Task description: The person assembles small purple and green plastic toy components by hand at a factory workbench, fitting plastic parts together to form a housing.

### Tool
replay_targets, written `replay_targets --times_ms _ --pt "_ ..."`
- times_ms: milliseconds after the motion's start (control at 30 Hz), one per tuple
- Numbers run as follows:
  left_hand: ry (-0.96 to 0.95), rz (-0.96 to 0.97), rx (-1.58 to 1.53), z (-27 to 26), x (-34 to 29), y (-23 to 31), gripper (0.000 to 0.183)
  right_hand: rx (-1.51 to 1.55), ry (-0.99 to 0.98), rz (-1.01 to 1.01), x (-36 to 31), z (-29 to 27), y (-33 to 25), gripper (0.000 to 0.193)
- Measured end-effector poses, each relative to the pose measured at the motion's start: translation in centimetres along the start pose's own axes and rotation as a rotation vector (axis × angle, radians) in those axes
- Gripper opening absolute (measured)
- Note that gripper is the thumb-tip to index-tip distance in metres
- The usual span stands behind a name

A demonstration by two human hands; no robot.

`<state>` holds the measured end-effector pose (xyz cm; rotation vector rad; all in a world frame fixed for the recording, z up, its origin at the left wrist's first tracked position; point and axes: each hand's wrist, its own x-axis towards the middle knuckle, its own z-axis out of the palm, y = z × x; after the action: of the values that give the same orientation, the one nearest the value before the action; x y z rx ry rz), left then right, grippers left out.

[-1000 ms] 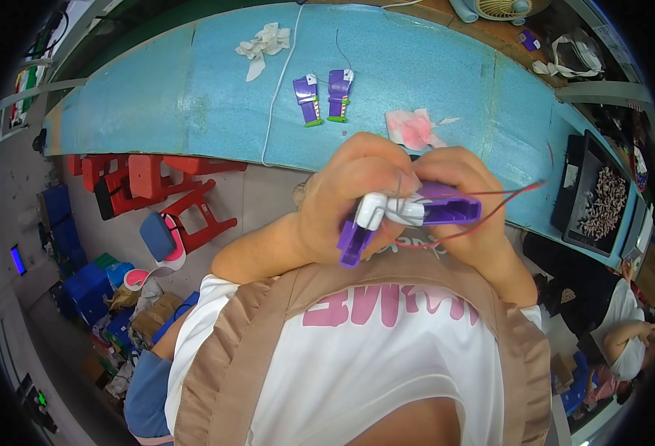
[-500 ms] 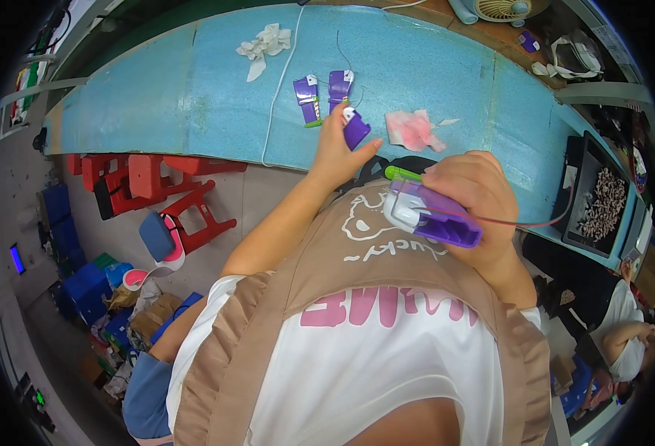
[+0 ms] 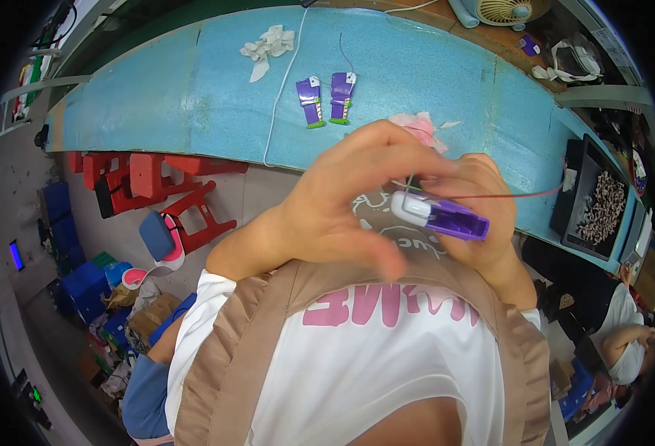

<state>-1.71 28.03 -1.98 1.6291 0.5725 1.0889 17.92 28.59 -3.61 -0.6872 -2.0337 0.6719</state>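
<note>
My right hand [image 3: 483,215] is closed around a purple and white plastic casing [image 3: 457,221], its white end pointing left. A thin red wire [image 3: 520,195] crosses just above the casing and runs off to the right. My left hand [image 3: 349,197] reaches in from the left, thumb spread away from the fingers. Its fingertips are close to my right hand and partly blurred, and I see nothing gripped in it. Two purple pieces with white tops and green ends, the left piece [image 3: 310,102] and the right piece [image 3: 341,98], lie side by side on the table with thin wires.
The blue table [image 3: 216,82] holds crumpled white tissue [image 3: 269,48], a pink-stained tissue [image 3: 420,128] and a white cable [image 3: 283,89]. A black tray [image 3: 602,201] of small parts sits at right, near another person [image 3: 624,334]. Red stools [image 3: 145,177] stand left; a fan [image 3: 504,10] is far right.
My left hand has come back from the table pieces to beside my right hand. The purple piece it held by the table edge is out of sight. My right hand keeps its casing.
</note>
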Motion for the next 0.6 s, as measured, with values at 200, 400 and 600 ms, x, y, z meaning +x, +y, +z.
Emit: replay_targets --times_ms 200,400,600 --pt "0.033 -0.012 0.239 1.1 0.2 0.6 0.054 0.348 -0.026 0.402 -0.8 0.9 -0.5 0.028" --pt "-0.03 0.014 0.275 1.8 0.1 1.5 0.034 0.622 -0.301 0.721 -1.2 0.9 -0.5 0.03" --pt "-0.038 0.119 0.354 3.0 -0.4 1.0 0.034 0.586 -0.262 0.47 -1.1 0.2 -0.3 0.032"
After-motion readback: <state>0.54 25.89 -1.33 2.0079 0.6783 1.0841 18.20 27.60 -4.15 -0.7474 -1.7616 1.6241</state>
